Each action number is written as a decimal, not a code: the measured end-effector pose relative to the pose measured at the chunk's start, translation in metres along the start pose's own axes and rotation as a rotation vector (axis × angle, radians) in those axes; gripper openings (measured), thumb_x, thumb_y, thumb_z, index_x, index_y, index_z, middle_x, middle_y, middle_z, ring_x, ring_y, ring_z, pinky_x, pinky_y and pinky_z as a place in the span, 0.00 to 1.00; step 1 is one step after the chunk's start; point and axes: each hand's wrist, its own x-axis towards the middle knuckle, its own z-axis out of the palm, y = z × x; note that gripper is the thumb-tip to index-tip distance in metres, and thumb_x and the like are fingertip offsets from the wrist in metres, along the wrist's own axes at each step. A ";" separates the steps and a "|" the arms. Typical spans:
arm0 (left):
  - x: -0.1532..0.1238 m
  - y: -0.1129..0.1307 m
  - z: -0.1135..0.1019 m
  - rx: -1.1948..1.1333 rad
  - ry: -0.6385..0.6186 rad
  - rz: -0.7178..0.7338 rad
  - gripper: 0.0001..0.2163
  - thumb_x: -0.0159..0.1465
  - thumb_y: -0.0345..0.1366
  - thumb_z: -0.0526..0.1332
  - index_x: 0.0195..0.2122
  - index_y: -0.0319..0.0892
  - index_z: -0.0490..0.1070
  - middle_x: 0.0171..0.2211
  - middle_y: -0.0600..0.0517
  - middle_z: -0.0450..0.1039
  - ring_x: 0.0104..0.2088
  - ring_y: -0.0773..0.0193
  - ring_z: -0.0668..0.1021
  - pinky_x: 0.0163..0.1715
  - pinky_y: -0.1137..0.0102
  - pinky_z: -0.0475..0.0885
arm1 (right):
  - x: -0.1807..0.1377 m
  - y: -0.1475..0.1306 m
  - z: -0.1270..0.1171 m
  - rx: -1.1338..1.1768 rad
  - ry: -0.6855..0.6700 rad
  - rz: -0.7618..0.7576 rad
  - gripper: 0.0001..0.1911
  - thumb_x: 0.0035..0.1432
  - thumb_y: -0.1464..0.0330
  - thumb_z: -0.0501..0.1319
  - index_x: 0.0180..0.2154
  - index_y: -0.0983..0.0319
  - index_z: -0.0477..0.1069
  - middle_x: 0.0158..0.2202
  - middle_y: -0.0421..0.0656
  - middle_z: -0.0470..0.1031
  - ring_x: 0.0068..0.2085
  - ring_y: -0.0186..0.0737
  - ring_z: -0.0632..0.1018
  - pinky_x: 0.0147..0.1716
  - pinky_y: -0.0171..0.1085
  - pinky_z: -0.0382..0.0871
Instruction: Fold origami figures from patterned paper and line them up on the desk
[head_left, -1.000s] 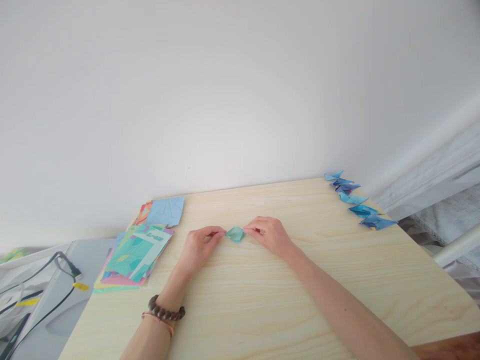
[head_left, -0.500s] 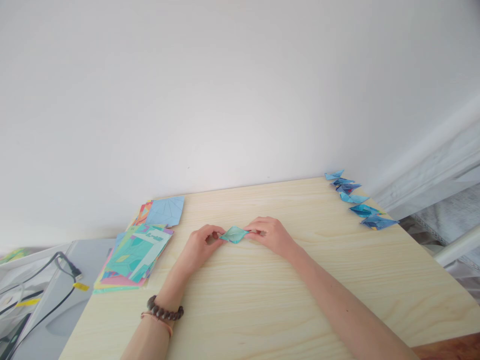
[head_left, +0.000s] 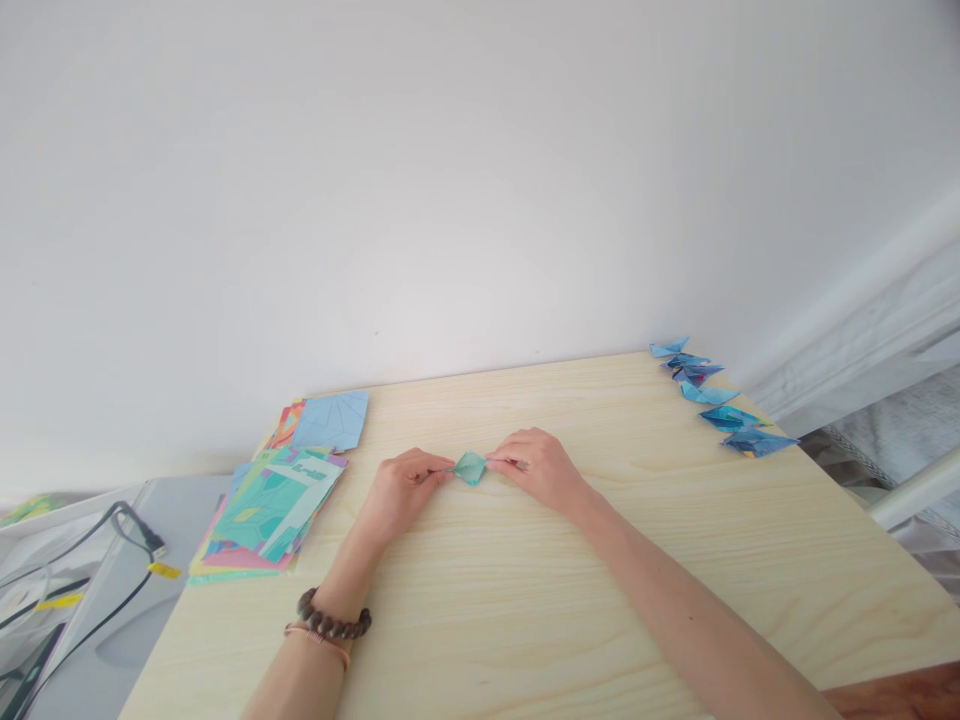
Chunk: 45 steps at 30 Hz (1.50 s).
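A small teal folded paper piece (head_left: pixel 470 467) sits just above the light wooden table (head_left: pixel 525 600), held between both hands. My left hand (head_left: pixel 401 490) pinches its left tip with closed fingers. My right hand (head_left: pixel 536 468) pinches its right tip, fingers curled. A dark bead bracelet and a thin pink band circle my left wrist.
A loose stack of coloured patterned paper sheets (head_left: pixel 274 505) lies at the table's left edge. Several blue folded paper figures (head_left: pixel 709 395) line the far right edge. Cables (head_left: pixel 112 560) lie on a grey surface to the left. A white wall stands behind the table.
The paper piece was stretched wider half a second ago; now it is pushed back into a compact diamond shape. Both hands stay in place.
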 end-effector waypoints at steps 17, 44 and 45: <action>0.002 -0.004 0.003 -0.028 0.022 0.054 0.07 0.58 0.38 0.60 0.35 0.46 0.76 0.39 0.49 0.75 0.41 0.60 0.75 0.43 0.66 0.70 | -0.001 0.005 -0.009 0.232 0.019 0.208 0.11 0.53 0.60 0.62 0.36 0.58 0.76 0.32 0.42 0.76 0.27 0.33 0.72 0.29 0.33 0.67; 0.001 -0.010 0.004 0.001 0.041 0.034 0.09 0.58 0.39 0.60 0.39 0.45 0.74 0.40 0.50 0.74 0.42 0.61 0.73 0.41 0.68 0.69 | -0.001 0.008 -0.011 0.247 -0.056 0.200 0.14 0.50 0.65 0.64 0.41 0.58 0.73 0.37 0.41 0.73 0.28 0.32 0.69 0.30 0.33 0.65; 0.001 -0.009 0.003 -0.007 0.033 0.029 0.09 0.59 0.39 0.59 0.39 0.45 0.74 0.38 0.50 0.74 0.40 0.62 0.74 0.40 0.68 0.69 | -0.002 0.006 -0.012 0.241 -0.082 0.186 0.15 0.50 0.65 0.64 0.42 0.58 0.72 0.37 0.41 0.73 0.28 0.32 0.69 0.31 0.34 0.66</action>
